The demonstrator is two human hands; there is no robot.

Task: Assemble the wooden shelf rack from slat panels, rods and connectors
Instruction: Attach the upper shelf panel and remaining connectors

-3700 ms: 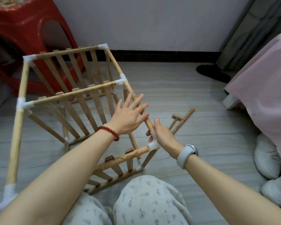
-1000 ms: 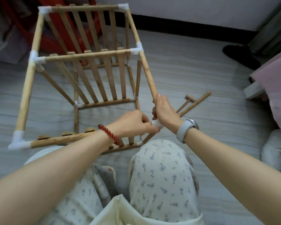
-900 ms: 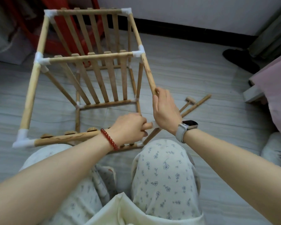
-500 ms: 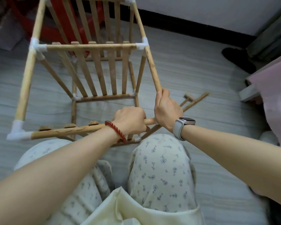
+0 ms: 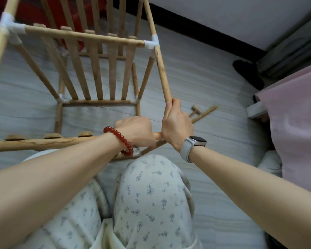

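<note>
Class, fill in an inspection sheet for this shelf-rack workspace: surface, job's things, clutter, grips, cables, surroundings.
Surface: pale wood-grain floor.
Job's things: partly built rack with white connectors; spare rod and small mallet lying on the floor.
Clutter: dark shoe.
Grips: left hand closed on the near rail; right hand closed on the side rod at the corner.
Cables: nothing seen.
Surroundings: white wall, pink cloth, red stool.
</note>
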